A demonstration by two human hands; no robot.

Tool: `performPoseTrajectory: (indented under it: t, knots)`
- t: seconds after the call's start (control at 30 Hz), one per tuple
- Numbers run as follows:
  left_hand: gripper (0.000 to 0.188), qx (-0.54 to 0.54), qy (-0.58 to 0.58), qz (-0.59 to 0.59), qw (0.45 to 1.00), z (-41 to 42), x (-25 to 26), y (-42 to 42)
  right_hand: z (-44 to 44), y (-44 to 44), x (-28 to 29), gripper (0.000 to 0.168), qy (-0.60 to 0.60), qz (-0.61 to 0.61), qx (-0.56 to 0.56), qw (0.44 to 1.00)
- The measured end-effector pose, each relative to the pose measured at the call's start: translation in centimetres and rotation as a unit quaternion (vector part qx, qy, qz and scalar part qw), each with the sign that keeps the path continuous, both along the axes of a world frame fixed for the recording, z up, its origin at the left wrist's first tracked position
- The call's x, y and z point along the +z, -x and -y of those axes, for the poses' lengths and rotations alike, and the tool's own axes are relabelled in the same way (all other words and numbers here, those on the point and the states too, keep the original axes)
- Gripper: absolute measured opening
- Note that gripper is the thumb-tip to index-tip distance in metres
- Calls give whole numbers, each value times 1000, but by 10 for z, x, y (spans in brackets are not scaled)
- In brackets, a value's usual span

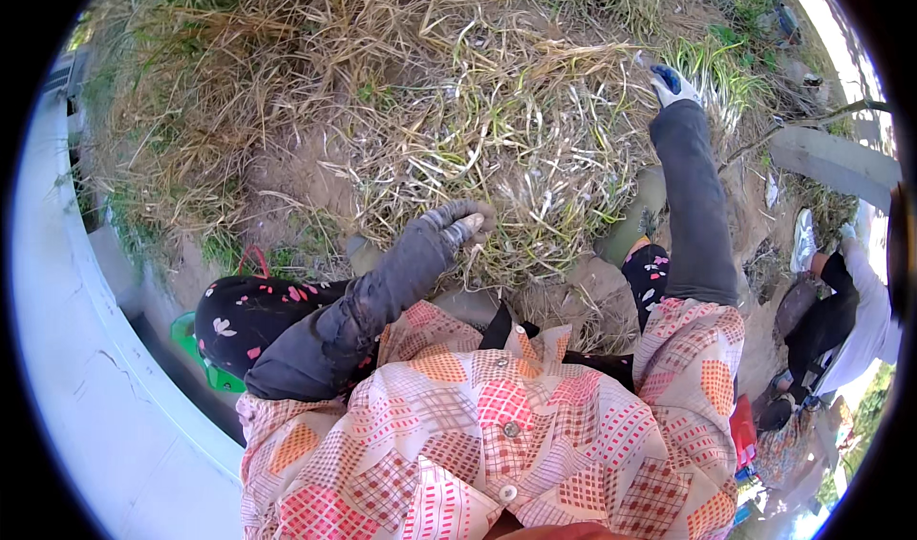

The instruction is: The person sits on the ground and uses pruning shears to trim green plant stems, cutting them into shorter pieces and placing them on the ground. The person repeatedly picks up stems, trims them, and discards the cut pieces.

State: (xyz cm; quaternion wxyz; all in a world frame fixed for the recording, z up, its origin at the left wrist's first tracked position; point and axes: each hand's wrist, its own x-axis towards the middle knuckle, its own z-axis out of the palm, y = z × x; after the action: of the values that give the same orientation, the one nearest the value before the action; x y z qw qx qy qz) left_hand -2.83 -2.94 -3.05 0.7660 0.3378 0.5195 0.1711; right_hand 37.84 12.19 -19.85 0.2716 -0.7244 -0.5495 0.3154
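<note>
My left hand point(464, 223), in a dirt-stained greyish glove, is curled into a loose fist low over the near edge of the pulled plants. Nothing shows between its fingers. Farther out, my right hand point(673, 87), in a white glove with a blue coated palm, reaches forward with a gap between thumb and fingers. It is beside an upright clump of green, pale-stemmed plants point(727, 85). Between the hands, loose plants with whitish stalks and yellow-green leaves point(530, 146) lie strewn over the soil. Both forearms wear dark sleeves.
Dry straw-like grass point(286, 46) spreads to the upper left. A white ledge point(86, 339) curves along my left, near a green plastic container point(222, 379). Another person point(824, 311) sits or crouches at the right, close to a thin branch point(809, 121) and a grey panel point(834, 159).
</note>
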Motion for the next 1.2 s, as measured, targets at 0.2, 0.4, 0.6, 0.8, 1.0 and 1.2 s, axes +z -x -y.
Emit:
performPoseTrajectory:
  t: [0.2,0.4,0.6,0.8,1.0,1.2]
  knots:
    - [22,-112,-50,-46,991,41,-13,5,98,118,-18,35,-45,-4,-70,997]
    - [19,-118,-51,-42,991,77,-19,24,217,246,18,59,-50,239,18,970]
    - [25,62,-80,172,980,19,25,69,301,282,24,53,-10,252,203,946]
    - [26,70,-189,275,940,-26,136,94,284,276,44,57,-68,144,45,986]
    - [26,104,-197,312,923,-28,131,106,254,266,22,75,-149,41,-100,983]
    - [24,120,-111,375,912,-55,99,127,218,296,50,73,-142,-170,-211,952]
